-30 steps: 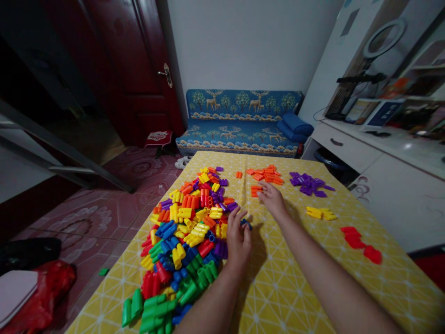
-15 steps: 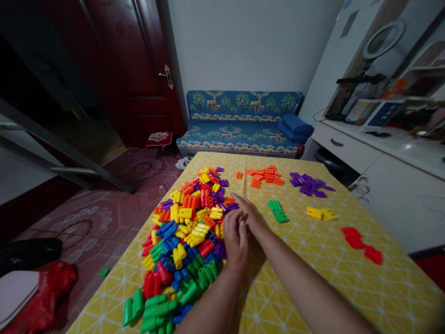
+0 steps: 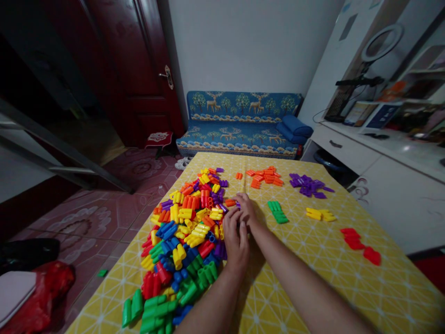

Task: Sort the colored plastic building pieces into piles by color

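A large heap of mixed plastic blocks point(image 3: 187, 213) in red, yellow, blue, green, orange and purple lies on the left of the table. At its right edge my left hand point(image 3: 236, 232) is bent with curled fingers beside purple blocks. My right hand point(image 3: 246, 208) is just beyond, its fingertips at a small purple piece point(image 3: 238, 204) next to an orange block point(image 3: 230, 202). What the left fingers hold, if anything, is hidden. Separate groups lie to the right: orange point(image 3: 266, 176), purple point(image 3: 309, 185), green point(image 3: 277, 212), yellow point(image 3: 320, 214) and red point(image 3: 359, 245).
The table has a yellow patterned cloth point(image 3: 295, 264). Beyond it stands a blue sofa point(image 3: 239, 130). On the right is a white desk point(image 3: 389, 176), and a metal ladder-like frame point(image 3: 69, 153) is on the left. One green block point(image 3: 102, 273) lies on the floor.
The right hand's fingers have drawn back slightly toward me and curled, uncovering more of the orange block and a purple piece. My left hand has barely moved.
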Demonstrator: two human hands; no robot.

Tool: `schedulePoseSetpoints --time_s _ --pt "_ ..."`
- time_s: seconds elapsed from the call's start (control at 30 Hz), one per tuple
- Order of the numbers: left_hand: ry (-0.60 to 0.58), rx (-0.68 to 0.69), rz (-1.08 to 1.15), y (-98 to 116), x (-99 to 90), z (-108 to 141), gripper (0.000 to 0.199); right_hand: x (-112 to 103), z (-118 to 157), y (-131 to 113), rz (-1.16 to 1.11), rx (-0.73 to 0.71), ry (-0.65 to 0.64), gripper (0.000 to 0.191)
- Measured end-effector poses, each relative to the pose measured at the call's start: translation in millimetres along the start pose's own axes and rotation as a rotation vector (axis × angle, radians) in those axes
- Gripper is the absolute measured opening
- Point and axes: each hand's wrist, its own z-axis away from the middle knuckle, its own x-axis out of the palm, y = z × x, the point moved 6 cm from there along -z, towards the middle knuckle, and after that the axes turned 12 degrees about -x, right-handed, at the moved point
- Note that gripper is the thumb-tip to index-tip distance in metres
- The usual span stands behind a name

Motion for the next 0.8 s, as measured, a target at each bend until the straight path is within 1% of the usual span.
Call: schedulePoseSetpoints --time_s 0.1,0.17,0.2,0.27,0.37,0.43,0.47,0.57,0.67,0.73,0.8 --pt "0.009 0.001 -0.009 0.3 -0.6 0.0 0.029 -1.2 -8.8 -5.0 -0.095 -0.081 0.089 0.039" --pt "0.023 0.001 -0.008 0.6 -1.8 0.3 0.030 2.3 -19.8 -13.8 -0.184 -0.175 0.069 0.038" --pt "0.032 -0.001 -0.005 0.7 -2.7 0.6 0.031 6.2 -26.0 -18.4 -0.218 -0.213 0.021 0.038" --pt "0.045 -0.011 0.002 0.7 -4.2 1.2 0.033 16.3 -37.5 -25.2 -0.241 -0.241 -0.114 0.042" --pt "0.054 -0.022 0.012 0.4 -5.3 1.9 0.034 30.0 -50.4 -29.9 -0.208 -0.211 -0.304 0.050" --pt "0.055 -0.024 0.006 -0.1 -5.3 2.0 0.034 35.1 -56.5 -29.9 -0.183 -0.166 -0.362 0.048" --pt "0.057 -0.023 0.000 -0.3 -5.2 2.0 0.035 36.6 -59.1 -29.4 -0.181 -0.144 -0.368 0.046" --pt "0.061 -0.022 -0.006 -0.9 -5.1 1.9 0.035 38.7 -63.6 -26.4 -0.216 -0.088 -0.319 0.038" --pt "0.056 -0.030 0.006 -1.0 -5.0 1.8 0.035 35.2 -59.3 -20.5 -0.284 -0.026 -0.215 0.036" --pt "0.059 -0.040 0.017 -1.3 -5.3 1.7 0.035 27.1 -48.7 -15.5 -0.345 0.041 -0.129 0.034" --pt "0.063 -0.052 0.031 -2.4 -5.2 1.5 0.036 14.2 -31.1 -12.7 -0.405 0.108 -0.054 0.033"
